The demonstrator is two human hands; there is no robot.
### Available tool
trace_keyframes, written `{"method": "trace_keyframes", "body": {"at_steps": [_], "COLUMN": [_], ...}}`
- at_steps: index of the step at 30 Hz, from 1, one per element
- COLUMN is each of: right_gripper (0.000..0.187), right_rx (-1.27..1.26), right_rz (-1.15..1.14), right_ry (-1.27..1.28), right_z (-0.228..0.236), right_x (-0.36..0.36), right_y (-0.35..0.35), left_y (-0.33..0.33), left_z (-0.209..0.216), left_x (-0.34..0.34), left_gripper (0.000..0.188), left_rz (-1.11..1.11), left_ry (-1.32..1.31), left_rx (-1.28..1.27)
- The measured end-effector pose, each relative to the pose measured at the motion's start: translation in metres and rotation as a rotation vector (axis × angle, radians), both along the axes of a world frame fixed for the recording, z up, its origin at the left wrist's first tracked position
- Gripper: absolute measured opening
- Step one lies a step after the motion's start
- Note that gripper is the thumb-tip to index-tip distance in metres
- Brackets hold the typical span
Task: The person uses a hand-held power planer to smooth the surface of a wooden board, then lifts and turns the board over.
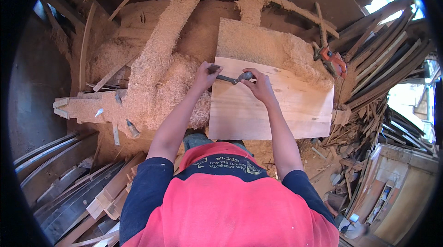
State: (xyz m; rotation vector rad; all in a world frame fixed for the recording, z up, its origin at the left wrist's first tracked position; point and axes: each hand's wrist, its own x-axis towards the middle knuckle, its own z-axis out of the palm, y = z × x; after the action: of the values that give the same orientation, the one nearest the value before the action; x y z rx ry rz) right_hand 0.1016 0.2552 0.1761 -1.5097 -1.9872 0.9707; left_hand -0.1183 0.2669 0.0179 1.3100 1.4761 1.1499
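Observation:
My left hand (203,77) is closed around one end of a dark grey, bar-like tool (226,79). The other end of the bar reaches across to my right hand (261,87). There, thumb and fingers pinch a rounded grey piece (247,75), which meets the bar's end; whether the two are one tool I cannot tell. Both hands are over a wide, pale wooden board (277,113), near its left edge. Shavings and sawdust (263,39) cover the board's far part, while its near part shows bare planed wood.
An orange-red tool (334,63) lies beyond the board's right edge. Shavings bury a long plank (161,39) and the bench on the left. A dark conical object (132,129) sits at the bench's near edge. Stacked boards (87,191) stand low left; scrap timber (383,62) leans on the right.

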Motion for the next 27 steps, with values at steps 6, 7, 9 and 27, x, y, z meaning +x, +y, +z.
{"method": "trace_keyframes", "body": {"at_steps": [6,7,9,27], "right_gripper": [0.04,0.038,0.039,0.044], "right_rx": [0.216,0.332,0.182,0.293], "right_rz": [-0.123,-0.119,-0.107,-0.327], "right_ry": [-0.352,-0.284,-0.081,0.006], "right_z": [-0.005,-0.009,-0.004,-0.007], "right_x": [-0.02,-0.014,-0.008,0.052], "right_y": [-0.01,-0.011,-0.012,-0.079], "left_y": [-0.001,-0.002,-0.007,-0.053], "left_z": [-0.008,0.003,0.021,0.084], "left_x": [-0.004,0.003,0.009,0.17], "left_gripper": [0.033,0.033,0.031,0.059], "left_rz": [0.022,0.008,0.012,0.267], "left_ry": [0.028,0.021,-0.066,-0.088], "left_rx": [0.065,0.062,-0.027,0.211]}}
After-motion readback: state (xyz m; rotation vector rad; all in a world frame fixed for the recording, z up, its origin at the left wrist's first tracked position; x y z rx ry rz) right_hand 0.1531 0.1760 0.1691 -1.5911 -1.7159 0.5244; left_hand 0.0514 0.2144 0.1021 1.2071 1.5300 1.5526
